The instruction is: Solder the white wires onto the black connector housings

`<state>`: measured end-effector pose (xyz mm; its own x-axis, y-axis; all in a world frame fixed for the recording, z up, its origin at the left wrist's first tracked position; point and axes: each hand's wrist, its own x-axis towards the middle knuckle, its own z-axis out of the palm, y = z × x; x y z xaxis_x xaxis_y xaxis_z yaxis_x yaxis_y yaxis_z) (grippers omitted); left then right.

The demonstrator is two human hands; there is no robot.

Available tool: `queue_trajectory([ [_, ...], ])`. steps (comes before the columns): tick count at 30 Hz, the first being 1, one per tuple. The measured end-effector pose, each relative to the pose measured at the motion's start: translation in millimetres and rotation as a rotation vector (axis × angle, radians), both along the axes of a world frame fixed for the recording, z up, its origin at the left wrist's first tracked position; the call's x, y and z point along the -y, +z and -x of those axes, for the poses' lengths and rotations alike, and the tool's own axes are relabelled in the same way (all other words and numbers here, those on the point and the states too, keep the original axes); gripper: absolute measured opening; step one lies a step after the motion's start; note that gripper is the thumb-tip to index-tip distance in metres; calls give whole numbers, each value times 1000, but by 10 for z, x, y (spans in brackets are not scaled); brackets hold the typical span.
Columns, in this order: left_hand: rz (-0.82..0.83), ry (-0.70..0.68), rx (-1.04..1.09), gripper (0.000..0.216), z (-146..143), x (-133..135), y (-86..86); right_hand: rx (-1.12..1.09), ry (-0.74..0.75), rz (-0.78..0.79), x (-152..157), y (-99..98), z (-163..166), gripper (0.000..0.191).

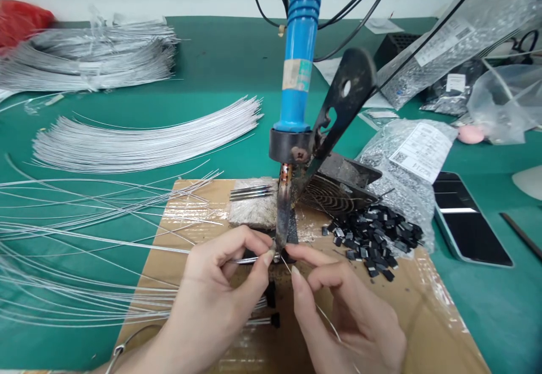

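A blue-handled soldering iron (296, 103) hangs tip-down in a black metal holder (342, 100). My left hand (224, 283) is closed at the left of the tip, pinching a thin white wire (247, 260); its end is hidden by the fingertips and the tip. At the right of the tip, my right hand (347, 306) is closed on a thin strand of solder wire (325, 318), which runs up to the tip and trails down across the palm. Below my left fingers lie wires with black connectors (275, 320) on their ends.
Brown cardboard (423, 312) covers the green table (212, 52). White wires lie in a bundle (148, 139) and a coil (97, 57) on the left. At the right are a pile of black connectors (376, 238), a bubble-wrap bag (406, 165) and a phone (472, 216).
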<state>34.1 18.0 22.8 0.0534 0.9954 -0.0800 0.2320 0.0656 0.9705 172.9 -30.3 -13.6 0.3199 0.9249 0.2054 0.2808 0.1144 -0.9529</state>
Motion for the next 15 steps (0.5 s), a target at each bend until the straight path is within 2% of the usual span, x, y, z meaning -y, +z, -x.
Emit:
queue_trajectory([
  [15,-4,19,10,17,2,22,8,11,-20,-51,-4,-17,23,24],
])
